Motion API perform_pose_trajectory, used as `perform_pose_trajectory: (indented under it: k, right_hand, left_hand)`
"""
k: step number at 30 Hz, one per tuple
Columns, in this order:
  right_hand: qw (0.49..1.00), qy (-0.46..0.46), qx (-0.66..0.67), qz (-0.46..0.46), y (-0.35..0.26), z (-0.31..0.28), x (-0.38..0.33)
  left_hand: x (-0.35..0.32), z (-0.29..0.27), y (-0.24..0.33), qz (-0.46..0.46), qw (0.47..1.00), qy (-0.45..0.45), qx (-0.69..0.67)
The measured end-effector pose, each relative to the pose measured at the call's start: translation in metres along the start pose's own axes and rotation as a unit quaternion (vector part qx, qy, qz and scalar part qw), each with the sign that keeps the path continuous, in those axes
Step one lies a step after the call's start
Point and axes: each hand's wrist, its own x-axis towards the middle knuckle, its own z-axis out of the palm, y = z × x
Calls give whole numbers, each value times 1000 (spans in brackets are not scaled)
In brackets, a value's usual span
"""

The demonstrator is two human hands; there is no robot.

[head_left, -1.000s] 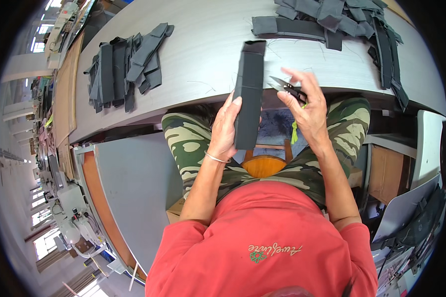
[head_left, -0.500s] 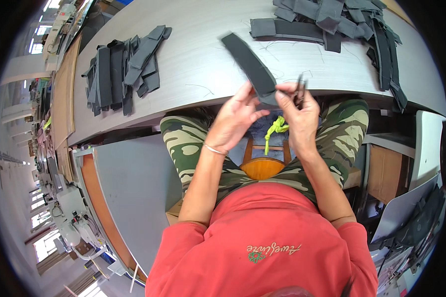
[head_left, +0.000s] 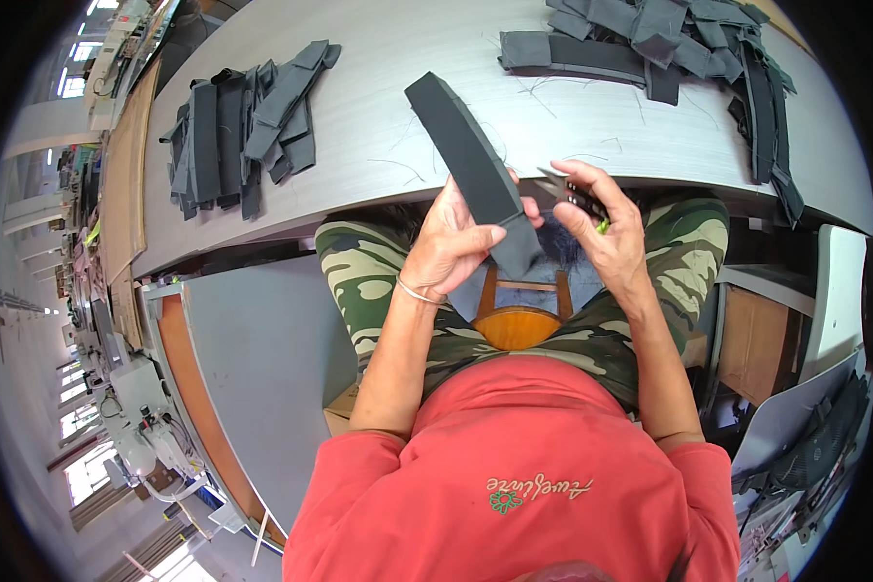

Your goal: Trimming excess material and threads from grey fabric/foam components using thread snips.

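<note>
Left hand (head_left: pixel 446 244) pinches the dark strip (head_left: pixel 464 150), right hand (head_left: pixel 613 233) grips snips (head_left: pixel 584 200) just right of it; we could nick fabric if the pinch slips.

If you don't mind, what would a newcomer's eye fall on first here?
The bright red short-sleeved shirt fills the lower middle. Above it, the left hand holds a long, dark grey fabric strip, while the right hand holds small black-handled snips.

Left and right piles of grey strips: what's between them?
Head view: loose threads on the tabletop, and the far part of the dark strip the left hand holds.
</note>
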Motion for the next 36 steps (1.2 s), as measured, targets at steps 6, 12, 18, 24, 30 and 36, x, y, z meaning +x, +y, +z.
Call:
perform_pose_trajectory:
  k: [6,12,18,24,30,36]
  right_hand:
    - [995,-29,-69,-68,0,4,16]
    - [994,2,-67,-83,6,9,17]
    - [996,33,-50,-70,6,5,13]
    - [988,19,-119,-100,-1,-1,11]
    - [996,9,-50,-78,3,-1,8]
    - [990,4,-100,-98,-2,-1,10]
  left_hand:
    - [-6,3,-2,-44,998,-38,1]
    - [-8,-2,-4,-46,996,-75,-24]
    - [-12,2,-4,-45,998,-47,-29]
    - [-13,1,-4,-32,999,-30,-12]
    - [-11,0,-6,-31,999,-40,-5]
    - [-12,1,-7,-50,997,-59,7]
